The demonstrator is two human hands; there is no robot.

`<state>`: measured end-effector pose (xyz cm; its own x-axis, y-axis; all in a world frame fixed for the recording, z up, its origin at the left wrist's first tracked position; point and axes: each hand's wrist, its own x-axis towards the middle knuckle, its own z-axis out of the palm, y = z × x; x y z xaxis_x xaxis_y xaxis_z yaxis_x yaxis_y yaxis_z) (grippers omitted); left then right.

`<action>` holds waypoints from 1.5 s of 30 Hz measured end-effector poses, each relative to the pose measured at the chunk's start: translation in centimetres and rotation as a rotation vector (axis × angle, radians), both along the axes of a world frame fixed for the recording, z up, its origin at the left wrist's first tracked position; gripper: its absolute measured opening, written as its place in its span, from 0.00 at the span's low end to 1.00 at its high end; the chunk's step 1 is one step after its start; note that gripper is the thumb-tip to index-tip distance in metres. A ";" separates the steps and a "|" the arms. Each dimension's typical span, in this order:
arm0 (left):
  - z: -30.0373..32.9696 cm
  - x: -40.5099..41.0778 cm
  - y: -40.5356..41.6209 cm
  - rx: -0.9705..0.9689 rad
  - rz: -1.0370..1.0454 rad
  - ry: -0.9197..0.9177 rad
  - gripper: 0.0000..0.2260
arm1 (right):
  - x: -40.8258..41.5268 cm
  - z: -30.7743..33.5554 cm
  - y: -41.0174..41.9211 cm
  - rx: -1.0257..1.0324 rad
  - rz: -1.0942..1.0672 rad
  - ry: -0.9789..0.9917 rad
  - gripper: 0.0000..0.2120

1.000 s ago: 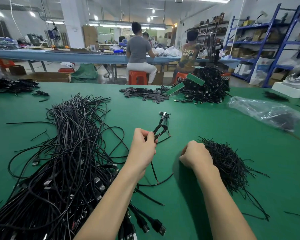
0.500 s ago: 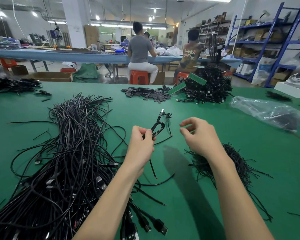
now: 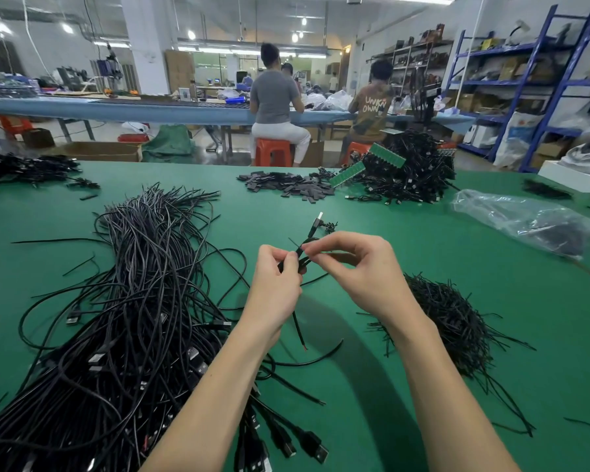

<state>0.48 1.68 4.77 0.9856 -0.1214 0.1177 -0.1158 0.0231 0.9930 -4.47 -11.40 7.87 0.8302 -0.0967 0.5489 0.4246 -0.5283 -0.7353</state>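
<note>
Left hand [image 3: 276, 284] curled tight round the folded thin black USB cable [image 3: 312, 229], long axis running away from me, plug poking up past my knuckles; right hand [image 3: 365, 270] pinches a short black wire twist tie [image 3: 295, 243] crosswise against it, just beyond my left fingertips.

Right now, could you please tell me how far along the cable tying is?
Looks done: a heap of bundled cables at the far edge. In hand: left hand grips one folded cable; right hand pinches a tie onto it. Left: the big loose pile.
</note>
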 end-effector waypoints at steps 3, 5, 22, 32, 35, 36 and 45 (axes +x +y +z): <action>0.0 0.1 0.2 0.016 -0.001 -0.001 0.06 | 0.0 -0.2 -0.2 -0.082 0.004 0.003 0.04; 0.1 0.2 0.3 0.016 -0.014 0.006 0.06 | 0.0 -0.2 -0.2 -0.072 0.020 0.007 0.04; 0.9 0.2 0.3 -0.104 0.035 0.043 0.08 | 0.7 -1.1 0.2 0.122 0.041 -0.028 0.07; 1.5 -0.7 -0.2 -0.177 -0.009 -0.073 0.09 | 0.9 -2.6 -0.1 1.099 0.344 0.511 0.08; 1.5 -0.7 0.6 -0.099 -0.197 -0.120 0.10 | 0.6 -3.2 -1.3 1.234 0.455 0.636 0.16; 1.6 -0.6 0.9 -0.055 -0.272 -0.149 0.11 | 0.4 -3.3 -1.6 1.203 0.474 0.647 0.15; 2.3 -0.7 3.4 0.423 -0.714 -0.378 0.05 | -1.9 -1.0 -5.3 0.182 0.266 0.482 0.03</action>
<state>-0.22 5.04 7.10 0.5645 -0.7945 0.2240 -0.5331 -0.1438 0.8338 -6.33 -16.67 6.86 0.9911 0.0920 0.0965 0.1198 -0.2965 -0.9475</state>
